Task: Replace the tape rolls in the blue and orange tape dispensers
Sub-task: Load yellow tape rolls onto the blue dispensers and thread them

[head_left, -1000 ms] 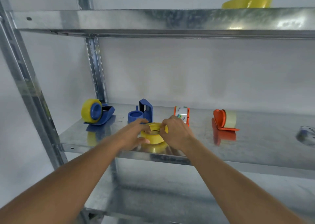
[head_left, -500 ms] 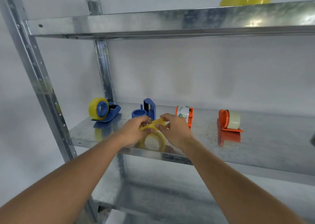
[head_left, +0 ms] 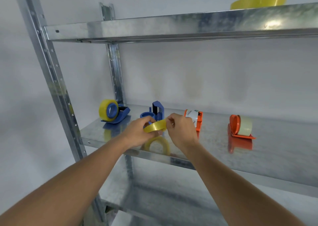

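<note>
The tape roll (head_left: 155, 126) in hand is translucent yellow. One blue dispenser (head_left: 114, 113) carries yellow tape; another blue dispenser (head_left: 154, 111) is bare. Two orange dispensers (head_left: 195, 120) (head_left: 240, 127) carry white-labelled and pale cloudy tape. The shelf (head_left: 275, 150) is mottled silver-grey.

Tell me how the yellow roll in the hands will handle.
The yellow roll is probably light: fingertips of the left hand and right hand alone hold it up. Glossy, so maybe slippery. Round, so likely to roll if set on edge.

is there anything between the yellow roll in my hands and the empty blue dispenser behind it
Nothing visible. The yellow tape roll, held by the left hand and right hand, sits just in front of the empty blue dispenser.
</note>
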